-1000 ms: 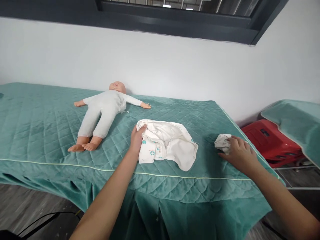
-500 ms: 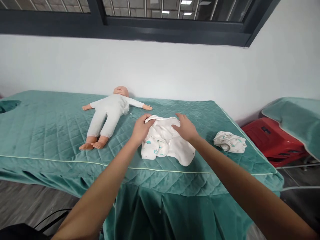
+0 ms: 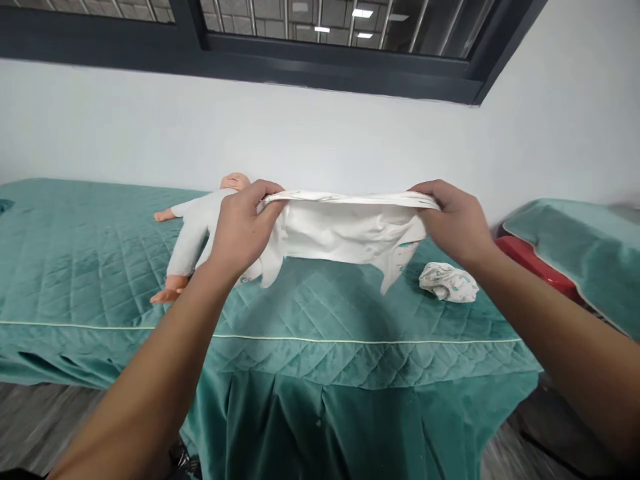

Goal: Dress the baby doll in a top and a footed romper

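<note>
A white baby garment [image 3: 340, 230] with a small green print is stretched sideways in the air above the bed, its lower corners hanging down. My left hand [image 3: 247, 223] is closed on one end of its upper edge, thumb against fingers. The other end is pinched in my right hand [image 3: 455, 217]. Behind my left hand a baby doll [image 3: 190, 240] in a white suit lies on its back, its one arm and part of its legs covered from view. Below my right hand a crumpled printed white cloth [image 3: 449, 283] rests on the bed.
The bed has a quilted green cover [image 3: 320, 307] with a pale piped front edge. A white wall and a dark window frame [image 3: 330, 67] rise behind it. To the right stands a red plastic stool [image 3: 540, 267], partly under green fabric [image 3: 565, 233].
The garment has gone from lying bunched on the bed to being lifted and pulled wide. My hands have moved up and apart, each gripping an end.
</note>
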### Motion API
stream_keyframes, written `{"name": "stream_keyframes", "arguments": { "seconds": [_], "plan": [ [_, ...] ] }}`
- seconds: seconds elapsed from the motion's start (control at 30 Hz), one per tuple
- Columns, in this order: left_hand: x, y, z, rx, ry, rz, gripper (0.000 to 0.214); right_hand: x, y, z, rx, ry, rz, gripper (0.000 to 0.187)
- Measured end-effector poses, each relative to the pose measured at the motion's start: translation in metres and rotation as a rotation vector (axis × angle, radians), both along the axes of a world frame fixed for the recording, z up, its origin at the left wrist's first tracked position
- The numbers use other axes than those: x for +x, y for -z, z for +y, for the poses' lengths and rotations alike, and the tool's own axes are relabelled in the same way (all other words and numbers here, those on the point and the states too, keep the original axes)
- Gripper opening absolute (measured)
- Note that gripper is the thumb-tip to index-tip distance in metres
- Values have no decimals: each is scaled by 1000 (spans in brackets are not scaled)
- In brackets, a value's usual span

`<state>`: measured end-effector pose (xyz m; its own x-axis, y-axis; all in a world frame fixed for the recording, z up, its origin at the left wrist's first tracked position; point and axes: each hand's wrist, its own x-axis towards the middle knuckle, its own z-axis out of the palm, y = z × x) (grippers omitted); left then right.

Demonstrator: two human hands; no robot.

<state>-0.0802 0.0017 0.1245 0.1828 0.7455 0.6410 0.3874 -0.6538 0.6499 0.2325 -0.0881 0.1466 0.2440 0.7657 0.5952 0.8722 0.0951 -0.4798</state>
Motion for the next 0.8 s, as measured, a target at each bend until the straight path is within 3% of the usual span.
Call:
{"name": "stream_keyframes", "arguments": {
  "seconds": [0.17,0.27,0.37,0.47,0.57,0.63,0.7,0.8],
  "plan": [
    [-3,0,10,-99,20,17,18,15,-16,-19,-71,130,32,34],
    [2,14,32,-182,-15,90,17,30,-2,-3,-153,147,8,32],
    [16,40,46,-184,-195,336,16,33,38,23,-240,141,-84,35],
    [40,75,36,-72,-283,495,23,0,99,41,-291,184,-158,51],
    [70,118,12,-98,-77,570,27,-57,160,47,-291,-8,-124,57],
    [87,144,0,-212,85,559,30,-87,190,49,-355,-32,-54,53],
    [99,163,-2,-274,80,548,31,-100,207,54,-381,43,-7,53],
    [105,176,14,-312,-45,525,34,-87,210,65,-380,135,29,53]
  ]
}}
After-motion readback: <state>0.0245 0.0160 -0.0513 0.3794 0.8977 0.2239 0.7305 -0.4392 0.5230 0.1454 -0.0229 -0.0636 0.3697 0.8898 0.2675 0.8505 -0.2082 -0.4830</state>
